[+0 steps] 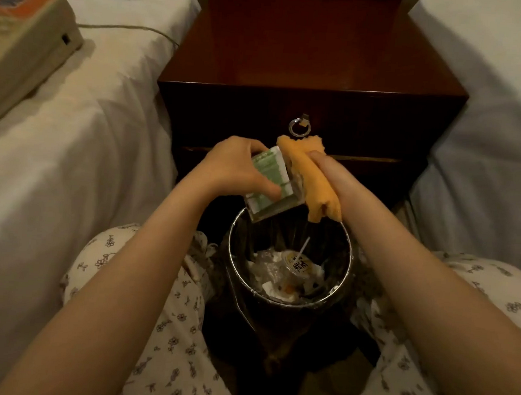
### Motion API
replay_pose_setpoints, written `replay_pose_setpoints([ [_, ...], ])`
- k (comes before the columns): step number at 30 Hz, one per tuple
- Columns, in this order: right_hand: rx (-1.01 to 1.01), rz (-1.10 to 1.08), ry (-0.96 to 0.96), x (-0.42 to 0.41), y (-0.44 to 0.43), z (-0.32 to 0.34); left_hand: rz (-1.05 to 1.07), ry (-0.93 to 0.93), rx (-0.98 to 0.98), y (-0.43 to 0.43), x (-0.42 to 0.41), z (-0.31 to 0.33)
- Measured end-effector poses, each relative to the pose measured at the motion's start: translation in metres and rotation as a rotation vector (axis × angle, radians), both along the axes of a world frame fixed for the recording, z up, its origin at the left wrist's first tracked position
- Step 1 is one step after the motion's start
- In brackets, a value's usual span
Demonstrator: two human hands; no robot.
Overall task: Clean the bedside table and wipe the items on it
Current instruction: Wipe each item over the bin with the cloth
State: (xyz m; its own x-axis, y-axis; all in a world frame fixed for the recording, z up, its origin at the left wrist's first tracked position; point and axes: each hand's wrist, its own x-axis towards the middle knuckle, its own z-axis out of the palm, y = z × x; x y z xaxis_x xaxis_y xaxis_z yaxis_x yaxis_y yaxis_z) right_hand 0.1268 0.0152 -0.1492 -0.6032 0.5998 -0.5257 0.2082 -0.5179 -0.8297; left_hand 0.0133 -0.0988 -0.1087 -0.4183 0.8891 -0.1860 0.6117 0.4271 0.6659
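The left hand (pixel 236 167) grips the green box (pixel 269 184) over the bin (pixel 285 302) so crumbs drop in; the right hand (pixel 326 171) squeezes the orange cloth (pixel 313 182) against it.

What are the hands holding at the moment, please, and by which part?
The left hand grips the green-and-white box across its upper part. The right hand holds the orange cloth around its middle, pressed against the box.

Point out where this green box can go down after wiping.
The whole bedside table top is bare, from its front edge to the back panel. The right bed's sheet is bare too. The left bed is crowded at its far end by a beige device and a cord; nearer the knees it is free. The bin holds rubbish.
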Motion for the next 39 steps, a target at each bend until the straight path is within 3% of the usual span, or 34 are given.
replay_pose_setpoints([
  [5, 0.069, 0.051, -0.116, -0.004, 0.000, -0.008, -0.096, 0.183, 0.041, 0.001, 0.004, -0.004],
  [10, 0.026, 0.250, -0.224, 0.006, 0.010, -0.015, -0.418, 0.461, 0.022, -0.002, 0.014, -0.011],
  [15, 0.014, 0.492, -0.136, 0.013, 0.013, -0.017, -0.545, 0.375, 0.032, -0.007, 0.011, -0.018],
  [21, -0.095, 0.374, 0.085, 0.009, 0.003, -0.028, -0.462, 0.417, -0.007, -0.007, -0.003, -0.013],
  [25, -0.180, 0.204, 0.245, 0.007, -0.001, -0.030, -0.312, 0.214, 0.078, -0.003, -0.006, -0.012],
  [33, -0.356, 0.040, 0.323, 0.004, -0.005, -0.033, -0.041, 0.164, 0.112, -0.001, -0.003, -0.020],
  [36, -0.328, 0.018, 0.317, 0.003, -0.004, -0.034, -0.008, 0.060, 0.066, 0.002, 0.002, -0.022],
  [39, -0.281, -0.005, 0.299, 0.002, -0.006, -0.030, 0.033, 0.126, 0.091, 0.004, 0.007, -0.022],
])
